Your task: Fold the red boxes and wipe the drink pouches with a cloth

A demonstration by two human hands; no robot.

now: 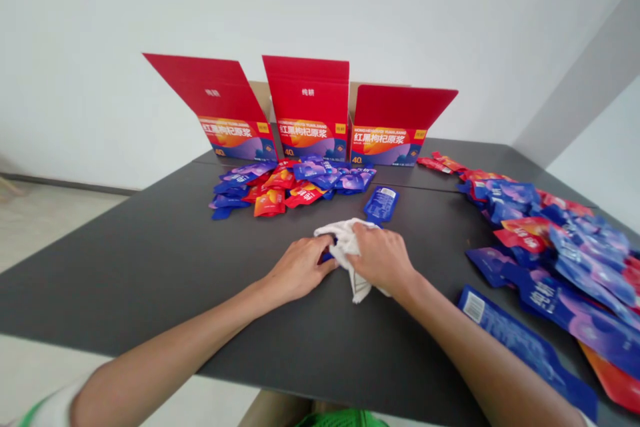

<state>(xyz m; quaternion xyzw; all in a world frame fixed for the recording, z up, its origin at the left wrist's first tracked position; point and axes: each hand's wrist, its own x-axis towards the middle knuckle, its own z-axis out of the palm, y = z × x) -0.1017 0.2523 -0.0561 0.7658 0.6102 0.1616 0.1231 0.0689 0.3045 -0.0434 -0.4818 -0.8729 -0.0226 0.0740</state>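
Near the middle of the dark table, my left hand is closed on a blue pouch, of which only a small part shows between the fingers and the cloth. My right hand is closed on a white cloth that lies over the pouch, one corner hanging down onto the tabletop. Just beyond the cloth, a single blue pouch lies flat, its label side up and its narrow end toward my right hand.
Three red boxes stand along the back with lids raised: left, middle and right. Before them lies a pile of red and blue pouches. A larger heap of pouches spreads along the right side of the black table.
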